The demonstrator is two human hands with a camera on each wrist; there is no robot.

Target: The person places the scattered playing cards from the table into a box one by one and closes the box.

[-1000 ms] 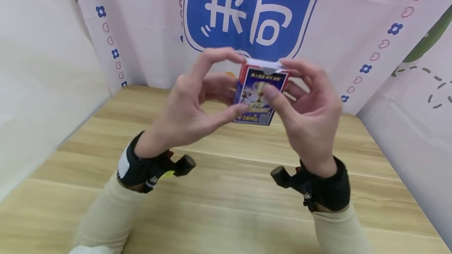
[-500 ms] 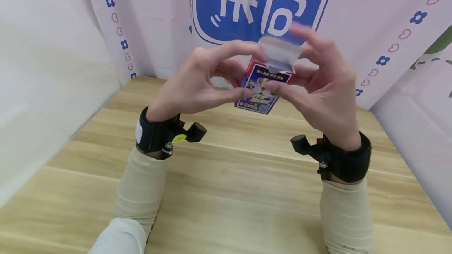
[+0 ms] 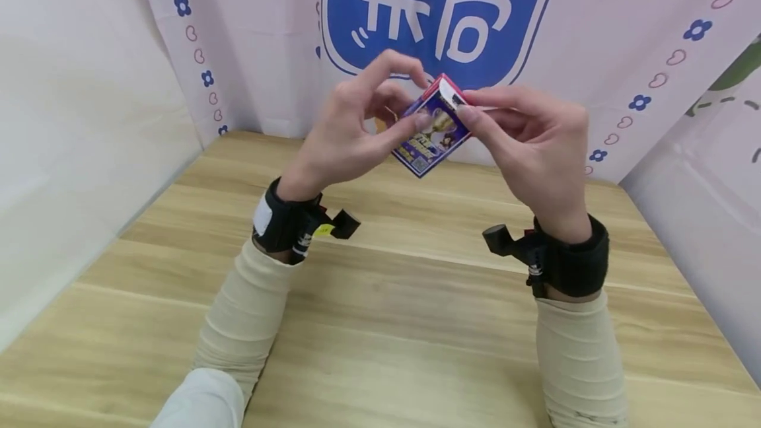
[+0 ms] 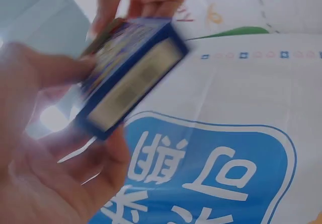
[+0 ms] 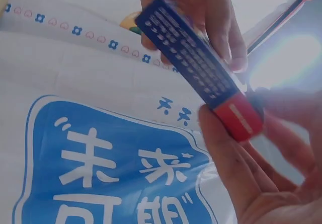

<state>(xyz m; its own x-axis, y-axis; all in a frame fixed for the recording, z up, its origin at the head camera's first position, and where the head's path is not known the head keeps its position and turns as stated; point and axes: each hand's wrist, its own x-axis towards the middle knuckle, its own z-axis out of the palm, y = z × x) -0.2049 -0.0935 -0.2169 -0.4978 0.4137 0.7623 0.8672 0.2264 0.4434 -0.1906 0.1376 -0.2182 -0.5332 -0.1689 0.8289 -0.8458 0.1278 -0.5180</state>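
A small blue and red card box [image 3: 436, 127] is held up above the table, tilted with one corner down. Its front face carries a gold trophy picture and yellow print. My left hand [image 3: 353, 127] grips the box from the left, thumb flat on the front. My right hand [image 3: 538, 144] pinches its upper right corner between thumb and fingers. Something white shows at the top end; whether the flap is tucked in, I cannot tell. In the left wrist view, a pale panel with a blurred code marks the box's [image 4: 138, 85] end. White print covers a narrow blue side of the box [image 5: 193, 58] in the right wrist view.
Below the hands lies a wood-grain table [image 3: 410, 322]. Behind it hangs a white cloth [image 3: 261, 45] with a blue printed sign [image 3: 440, 12], and pale sheets stand along both sides. Each wrist wears a black strap with a small camera.
The white top flap, raised half a second ago, no longer stands up. The box has turned to a slant, and my right fingers have come down onto its upper corner.
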